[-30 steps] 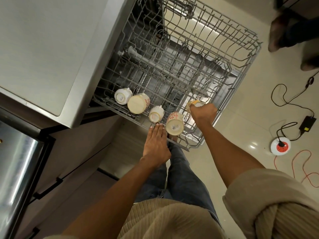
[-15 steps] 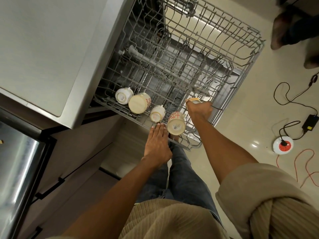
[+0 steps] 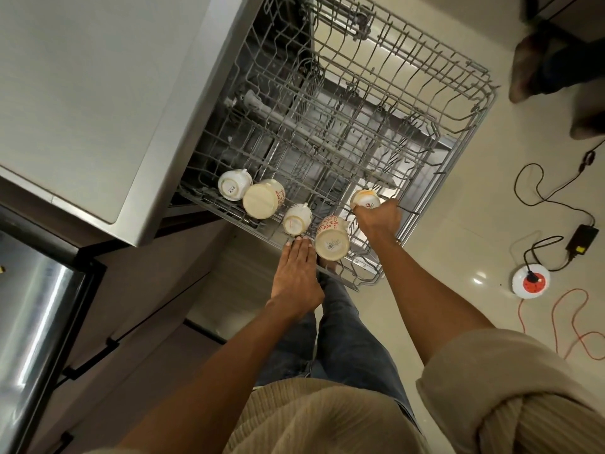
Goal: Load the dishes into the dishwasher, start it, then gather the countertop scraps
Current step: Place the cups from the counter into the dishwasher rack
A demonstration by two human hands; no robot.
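The right hand (image 3: 379, 217) covers most of the cup (image 3: 365, 198) it grips, leaving only its base showing. At the upper right of the frame, another person's feet (image 3: 527, 70) are cut by the edge. The orange cable (image 3: 556, 322) runs off the right edge. The label (image 3: 332, 245) on the nearest cup is too small to read

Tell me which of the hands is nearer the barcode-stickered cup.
Left. The left hand lies beside the barcode-stickered cup, fingertips at the rack's edge; the right hand grips another cup farther along.
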